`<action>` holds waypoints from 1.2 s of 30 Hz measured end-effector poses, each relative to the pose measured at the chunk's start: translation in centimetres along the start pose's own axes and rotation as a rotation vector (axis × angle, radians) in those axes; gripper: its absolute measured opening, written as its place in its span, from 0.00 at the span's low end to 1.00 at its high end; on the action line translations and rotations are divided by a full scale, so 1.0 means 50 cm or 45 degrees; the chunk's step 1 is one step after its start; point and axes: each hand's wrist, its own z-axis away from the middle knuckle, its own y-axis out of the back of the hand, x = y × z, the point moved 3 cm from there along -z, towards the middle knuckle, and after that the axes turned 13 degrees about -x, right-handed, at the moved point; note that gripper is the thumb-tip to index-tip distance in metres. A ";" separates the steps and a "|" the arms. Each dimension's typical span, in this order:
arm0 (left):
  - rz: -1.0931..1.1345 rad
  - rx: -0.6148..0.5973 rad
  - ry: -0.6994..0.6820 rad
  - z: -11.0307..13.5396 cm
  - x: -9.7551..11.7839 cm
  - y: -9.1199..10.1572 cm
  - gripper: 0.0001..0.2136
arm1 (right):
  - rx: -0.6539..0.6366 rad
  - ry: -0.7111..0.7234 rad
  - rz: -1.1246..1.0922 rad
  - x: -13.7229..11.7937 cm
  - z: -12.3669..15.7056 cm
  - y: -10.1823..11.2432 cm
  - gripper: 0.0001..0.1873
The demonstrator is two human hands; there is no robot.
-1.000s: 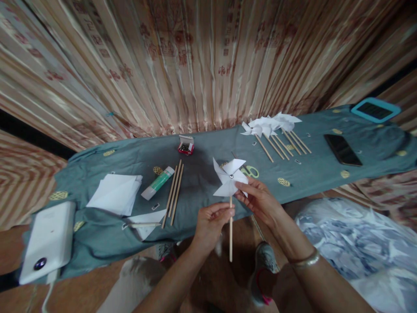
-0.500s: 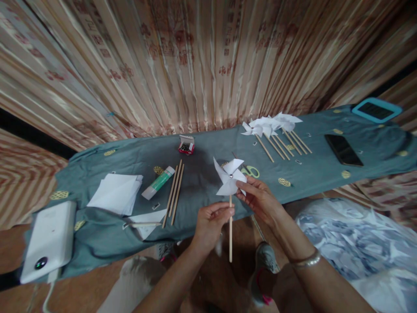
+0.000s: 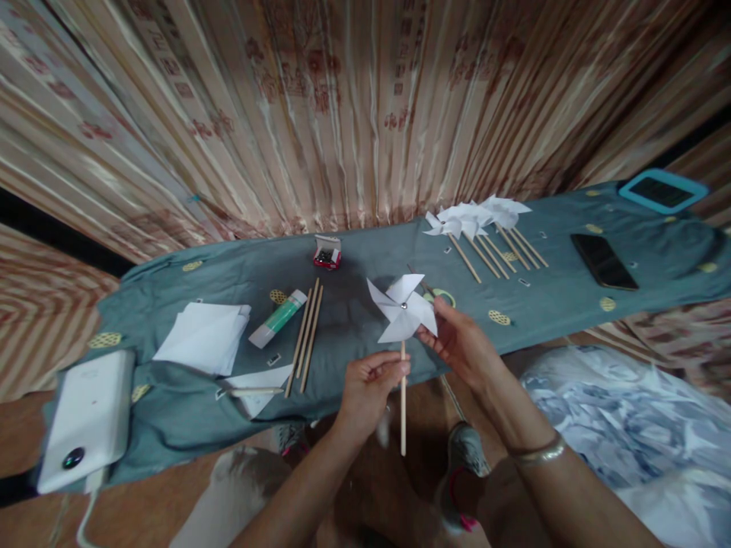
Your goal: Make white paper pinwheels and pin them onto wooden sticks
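Note:
A white paper pinwheel (image 3: 400, 320) with a shiny pin at its centre stands upright on a wooden stick (image 3: 403, 418) in front of me. My left hand (image 3: 368, 388) pinches that stick just below the blades. At the pinwheel's right side is my right hand (image 3: 465, 346), its thumb apart from the fingers and its fingertips by the lower right blade; whether they touch it I cannot tell. Behind the blades lie scissors with pale green handles (image 3: 444, 295), partly hidden. Several more pinwheels (image 3: 474, 219) lie in a row farther back on the right.
On the cloth-covered table (image 3: 371, 255) are a small box of pins (image 3: 327, 255), three sticks (image 3: 311, 335), a green-and-white tube (image 3: 279, 320), stacked paper (image 3: 199, 335), a pencil (image 3: 254, 391), a black phone (image 3: 604, 261), a blue-framed device (image 3: 662, 190) and a white device (image 3: 88, 418). A plastic bag (image 3: 617, 426) sits right.
The pinwheel's blades have turned a little and shifted slightly left. My right thumb has come off the blade and lifted away. My left hand keeps its hold on the stick.

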 end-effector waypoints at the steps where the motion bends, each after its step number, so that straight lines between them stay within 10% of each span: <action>1: -0.004 0.005 0.002 0.000 0.000 0.000 0.12 | -0.007 -0.003 0.005 0.000 0.000 0.001 0.10; 36: 0.008 -0.001 -0.028 -0.002 0.000 0.009 0.10 | -0.033 -0.083 -0.026 0.006 0.008 -0.019 0.13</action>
